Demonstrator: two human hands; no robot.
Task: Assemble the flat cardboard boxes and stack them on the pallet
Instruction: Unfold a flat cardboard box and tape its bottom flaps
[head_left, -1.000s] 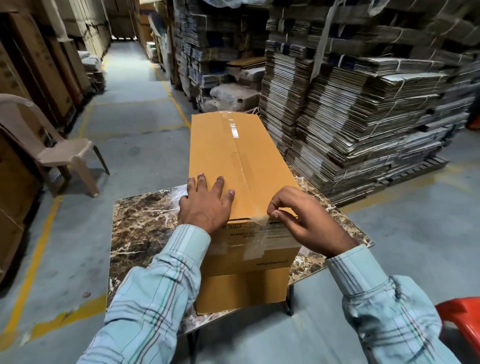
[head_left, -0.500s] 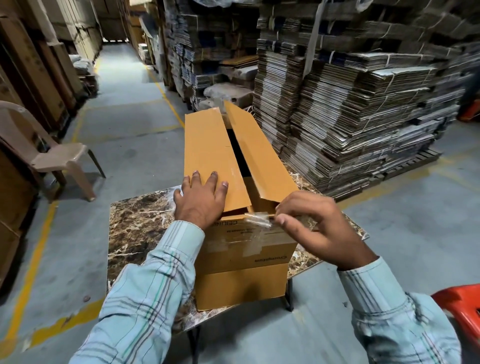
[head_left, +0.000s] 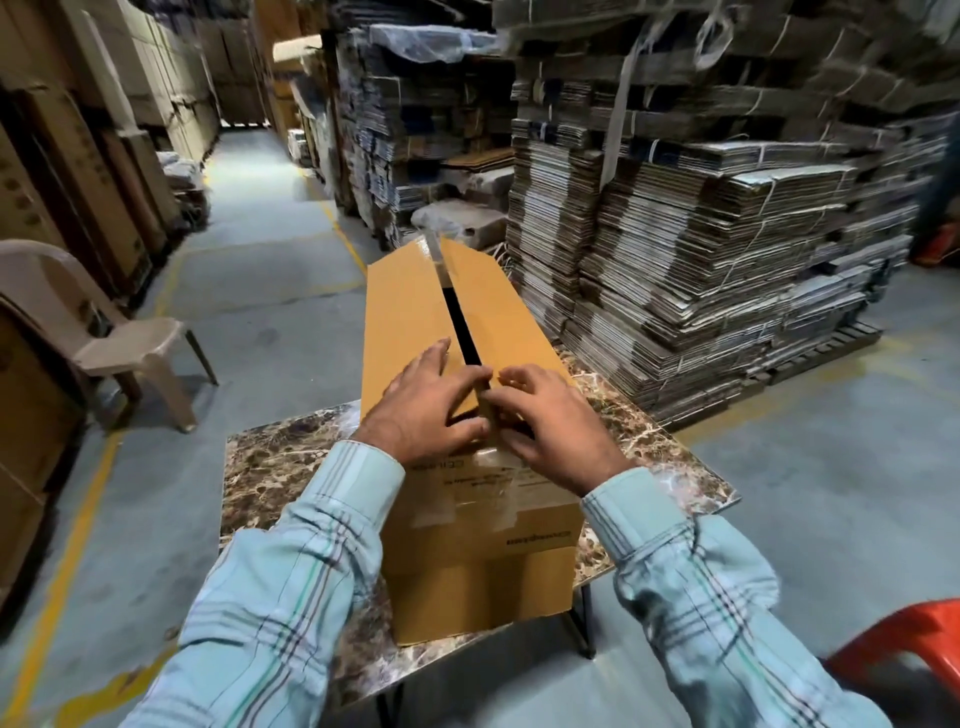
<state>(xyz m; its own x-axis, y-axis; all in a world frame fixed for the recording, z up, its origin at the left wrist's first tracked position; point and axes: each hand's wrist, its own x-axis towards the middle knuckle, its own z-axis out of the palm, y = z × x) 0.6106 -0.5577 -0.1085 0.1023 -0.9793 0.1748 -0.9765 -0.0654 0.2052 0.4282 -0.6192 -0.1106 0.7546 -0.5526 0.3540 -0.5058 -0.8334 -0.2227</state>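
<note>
A long tan cardboard box (head_left: 410, 312) lies lengthwise on a marble-patterned table (head_left: 280, 467). Its two top flaps sit slightly apart, with a dark gap along the seam. My left hand (head_left: 426, 410) presses flat on the near end of the left flap, fingers spread. My right hand (head_left: 556, 431) pinches the near edge of the right flap by the seam, fingers curled on top and thumb below. A loose strip of clear tape (head_left: 432, 249) sticks up at the box's far end. Clear tape also covers the near end face.
Tall stacks of flat cardboard boxes (head_left: 701, 249) stand on a wooden pallet (head_left: 831, 343) to the right. A beige plastic chair (head_left: 119, 343) is on the left and a red stool (head_left: 904, 639) at the lower right. An aisle runs ahead between stacks.
The tape along the top seam came off and the flaps sprang apart. My right hand moved from the tape end back onto the right flap, and the flaps are now lower and closer together.
</note>
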